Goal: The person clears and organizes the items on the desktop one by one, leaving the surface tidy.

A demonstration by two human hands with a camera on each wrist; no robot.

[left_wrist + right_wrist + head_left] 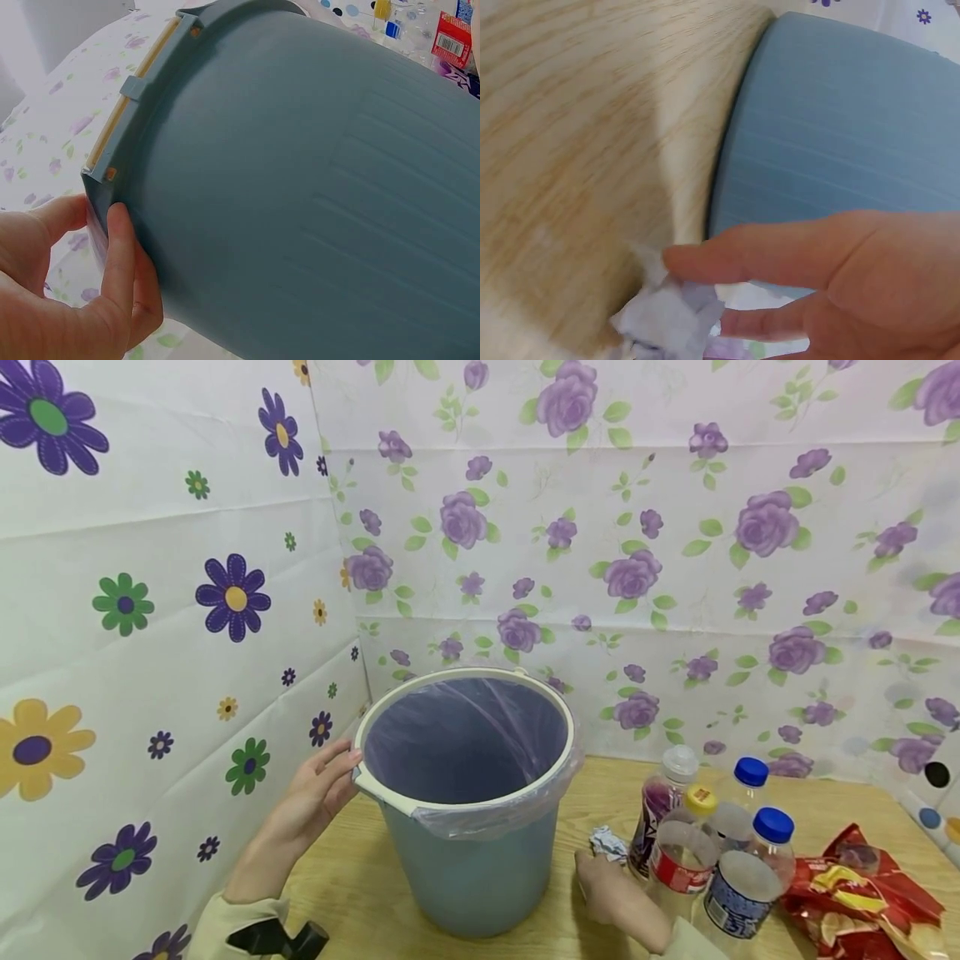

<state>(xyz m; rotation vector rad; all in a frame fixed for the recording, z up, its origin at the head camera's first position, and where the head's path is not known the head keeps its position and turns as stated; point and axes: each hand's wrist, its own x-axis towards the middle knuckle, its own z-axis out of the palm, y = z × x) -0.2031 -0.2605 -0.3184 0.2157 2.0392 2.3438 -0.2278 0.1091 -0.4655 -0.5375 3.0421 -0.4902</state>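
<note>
A blue-grey trash bin [480, 868] stands upright with a cream rim and a clear plastic liner [487, 818] folded over its edge. My left hand [318, 789] grips the bin's rim on the left side; in the left wrist view, thumb and fingers [120, 262] pinch the edge from both sides. To the right of the bin, my right hand [611, 889] is low at the tabletop, holding a crumpled piece of white paper [608, 843]. The right wrist view shows the thumb [742, 255] on top of this paper [667, 319] and fingers at its far side.
Several plastic bottles stand close together right of my right hand, among them a blue-capped one [750, 877] and a yellow-capped one [684, 852]. Beyond them lies an opened red snack bag [862, 893]. Flower-printed sheets [525, 527] rise behind and left of the wooden table [337, 902].
</note>
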